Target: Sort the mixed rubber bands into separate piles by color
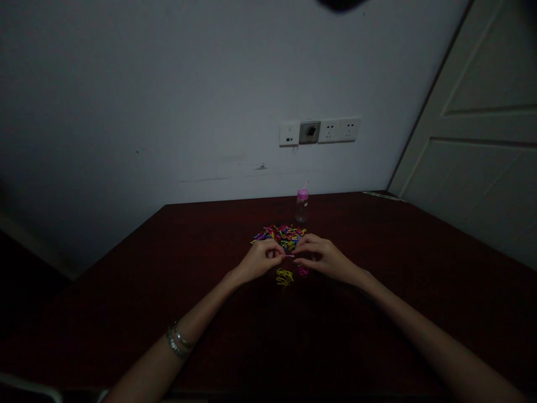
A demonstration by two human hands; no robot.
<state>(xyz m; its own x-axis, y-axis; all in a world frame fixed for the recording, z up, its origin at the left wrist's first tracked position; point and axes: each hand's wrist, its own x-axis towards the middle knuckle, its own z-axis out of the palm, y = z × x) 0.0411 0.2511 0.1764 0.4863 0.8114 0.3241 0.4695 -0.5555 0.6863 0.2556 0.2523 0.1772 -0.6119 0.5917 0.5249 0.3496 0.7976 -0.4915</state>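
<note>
My left hand [264,256] is closed in a pinch on a small pink rubber band [290,256], which sticks out to the right of the fingertips. Facing it, my right hand [321,256] has thumb and fingers apart near the band's free end; I see nothing held in it. Behind both hands lies a loose pile of multicoloured rubber bands [279,231]. Closer to me is a small group of yellow rubber bands [284,277]. Partly under my right hand sits a little group of pink rubber bands [302,271].
A clear bottle with a pink cap [301,207] stands upright behind the pile on the dark red table [201,235]. The wall behind carries a row of sockets [329,131]. A pale panelled door [482,140] borders the table on the right. The light is dim.
</note>
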